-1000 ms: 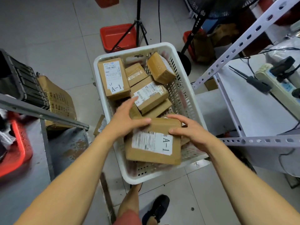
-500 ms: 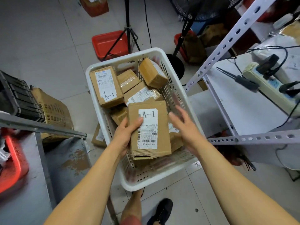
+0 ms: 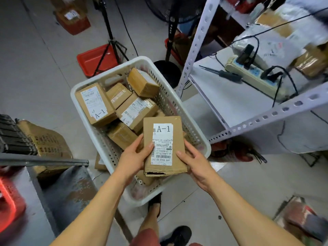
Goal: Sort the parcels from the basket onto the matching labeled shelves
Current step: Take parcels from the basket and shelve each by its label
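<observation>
Two hands, left hand (image 3: 133, 157) and right hand (image 3: 194, 161), gripping flat cardboard parcel (image 3: 164, 146) labelled A-1, above white perforated plastic basket (image 3: 191, 132) of taped brown boxes (image 3: 136, 110).

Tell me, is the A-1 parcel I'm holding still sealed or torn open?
Torn at one end. The held parcel shows a ragged dark gap along its near edge, between the left hand and right hand; contents cannot be seen.
</observation>
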